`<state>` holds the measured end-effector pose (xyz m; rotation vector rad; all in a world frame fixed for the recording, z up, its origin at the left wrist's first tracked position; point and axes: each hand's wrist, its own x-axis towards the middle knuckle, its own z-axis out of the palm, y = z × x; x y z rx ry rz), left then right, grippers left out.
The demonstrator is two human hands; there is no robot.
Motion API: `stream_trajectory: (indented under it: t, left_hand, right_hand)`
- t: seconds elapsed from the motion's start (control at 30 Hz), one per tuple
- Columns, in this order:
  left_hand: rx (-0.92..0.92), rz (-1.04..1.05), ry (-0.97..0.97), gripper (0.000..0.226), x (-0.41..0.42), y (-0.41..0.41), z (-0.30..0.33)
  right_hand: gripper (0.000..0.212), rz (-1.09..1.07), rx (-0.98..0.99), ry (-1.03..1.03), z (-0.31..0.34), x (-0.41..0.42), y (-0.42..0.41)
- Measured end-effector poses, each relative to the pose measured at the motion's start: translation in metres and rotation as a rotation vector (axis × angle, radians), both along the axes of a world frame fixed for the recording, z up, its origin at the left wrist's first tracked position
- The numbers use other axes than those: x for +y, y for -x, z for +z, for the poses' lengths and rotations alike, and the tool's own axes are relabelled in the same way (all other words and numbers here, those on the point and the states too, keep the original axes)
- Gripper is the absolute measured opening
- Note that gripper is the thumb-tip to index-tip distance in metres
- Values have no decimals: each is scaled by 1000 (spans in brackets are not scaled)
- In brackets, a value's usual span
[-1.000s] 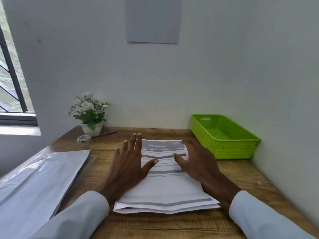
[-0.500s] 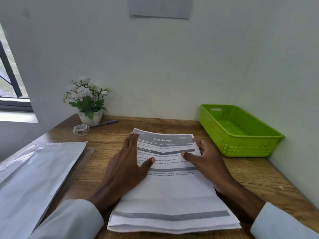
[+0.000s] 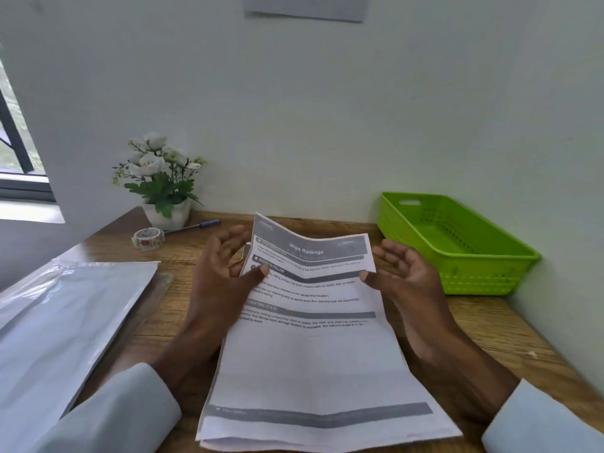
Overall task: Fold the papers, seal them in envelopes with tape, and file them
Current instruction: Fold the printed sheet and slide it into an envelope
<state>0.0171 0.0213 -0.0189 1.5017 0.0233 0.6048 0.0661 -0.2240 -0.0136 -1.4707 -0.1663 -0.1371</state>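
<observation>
pinching the papers (image 3: 310, 322) (far end lifted) between left grip (image 3: 225, 276) and right grip (image 3: 405, 282).

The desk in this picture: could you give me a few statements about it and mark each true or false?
1. Both hands lift the far end of the top printed sheet. True: the left hand and right hand pinch its side edges.
2. The green basket holds envelopes. False: nothing shows inside it.
3. A tape roll lies near the flower pot. True.
4. The pen lies in the basket. False: it lies on the desk beside the pot.
5. The sheet is already folded in half. False: it is open, with more sheets under it.
</observation>
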Motion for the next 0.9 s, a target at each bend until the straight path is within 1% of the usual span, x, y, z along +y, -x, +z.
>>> stream_trajectory:
  t: [0.13,0.2,0.23,0.27,0.33,0.4,0.43,0.5,0.57,0.6,0.67,0.73,0.83,0.9]
  left_hand:
    - [91,-59,276,64,10,-4,11]
    - [110,-83,332,64,14,-6,18]
    - [103,-81,350,64,16,-9,22]
    - [95,-68,371,61,17,-13,25]
    - [83,-37,387,53,19,-21,33]
    - [134,-36,313,41,20,-28,35]
    - [189,-63,251,34,21,-30,33]
    - [306,-170,134,23,20,-28,25]
    - [355,-263,67,19,19,-23,14]
    - [359,-289,67,20,19,-21,9]
    - [341,-265,49,17,21,-21,3]
    - [319,-221,-4,14,26,-25,0]
    - [296,-235,-37,22,30,-29,-3]
    - [285,-278,-29,28,31,-31,-6]
  right_hand:
    - [74,110,101,-95,7,-2,-5]
    - [83,159,127,-129,11,-2,-11]
    - [83,189,139,-146,13,-2,-14]
    - [78,225,149,-156,14,-1,-16]
    - [57,290,162,-128,16,3,-19]
    - [36,281,174,-87,15,9,-22]
    - [31,259,176,-88,12,12,-24]
    - [26,214,176,-107,8,16,-27]
    - [23,190,184,-106,2,19,-29]
    - [23,192,191,-101,0,19,-29]
    - [26,234,211,-78,-4,17,-30]
    - [32,328,240,-42,-4,15,-30]
    - [36,458,262,-28,-2,15,-30]
    - [34,443,263,-47,2,14,-32]
